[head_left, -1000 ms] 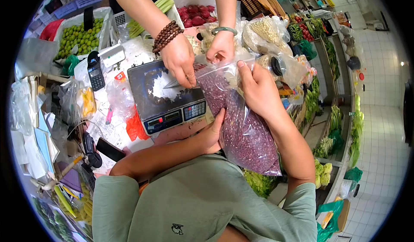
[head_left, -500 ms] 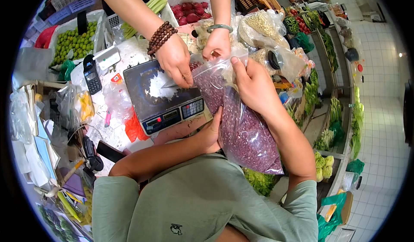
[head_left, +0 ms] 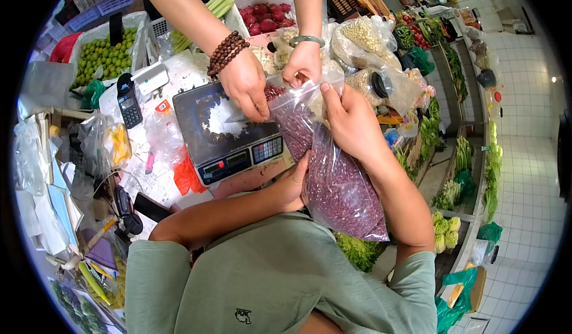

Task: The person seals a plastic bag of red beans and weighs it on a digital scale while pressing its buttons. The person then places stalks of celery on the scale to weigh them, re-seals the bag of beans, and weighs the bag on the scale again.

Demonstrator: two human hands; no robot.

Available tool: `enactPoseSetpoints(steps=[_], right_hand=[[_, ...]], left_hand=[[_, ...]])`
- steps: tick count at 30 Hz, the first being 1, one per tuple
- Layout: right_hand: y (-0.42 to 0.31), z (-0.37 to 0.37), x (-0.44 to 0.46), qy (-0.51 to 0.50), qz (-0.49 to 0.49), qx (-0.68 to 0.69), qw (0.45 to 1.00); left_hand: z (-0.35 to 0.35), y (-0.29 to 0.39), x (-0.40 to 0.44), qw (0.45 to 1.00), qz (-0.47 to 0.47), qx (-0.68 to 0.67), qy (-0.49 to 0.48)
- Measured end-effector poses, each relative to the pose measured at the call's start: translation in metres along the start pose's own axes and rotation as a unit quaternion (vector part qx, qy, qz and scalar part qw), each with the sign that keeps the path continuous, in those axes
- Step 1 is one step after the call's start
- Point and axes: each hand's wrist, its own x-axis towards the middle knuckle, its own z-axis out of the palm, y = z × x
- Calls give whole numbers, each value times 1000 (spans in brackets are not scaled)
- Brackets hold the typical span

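Observation:
A clear plastic bag [head_left: 345, 194] filled with small purplish-red grains slants across in front of my chest. My right hand [head_left: 353, 116] pinches its upper edge, thumb on top. My left hand [head_left: 292, 185] grips its left side from below, with the fingers mostly hidden behind the plastic. Across from me, another person's hand with a beaded bracelet [head_left: 245, 90] is closed at the left of the bag's mouth. That person's other hand, with a bangle [head_left: 302, 65], is at the top edge. More reddish grains [head_left: 273, 91] show between those two hands.
A digital scale [head_left: 229, 134] stands left of the bag, beside a cordless phone [head_left: 128, 102]. Behind are a box of green fruit [head_left: 107, 60] and a box of dragon fruit [head_left: 266, 17]. Bagged goods [head_left: 364, 36] and vegetable shelves [head_left: 462, 161] line the right.
The view has shifted slightly. Both my hands keep their hold on the bag, and the other person's hands stay at its mouth with only slight finger movement.

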Motion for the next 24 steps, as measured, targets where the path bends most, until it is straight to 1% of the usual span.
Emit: enactPoseSetpoints(steps=[5,13,17,19,23,24], right_hand=[[-1,-1,-3,2,16,-6,1000],[-11,-4,-7,-1,5,-11,1000],[-4,-2,-5,3,4,-9,1000],[4,2,-2,27,-16,-18,999],[4,3,-1,29,-19,-26,999],[0,2,-2,25,-21,-10,999]], left_hand=[[3,1,-2,999,-20,11,23],[7,3,-5,1000,-11,13,7],[15,7,-6,999,-12,34,13],[15,7,-4,999,-24,33,21],[12,5,-4,999,-13,41,22],[12,5,-3,999,-17,37,22]])
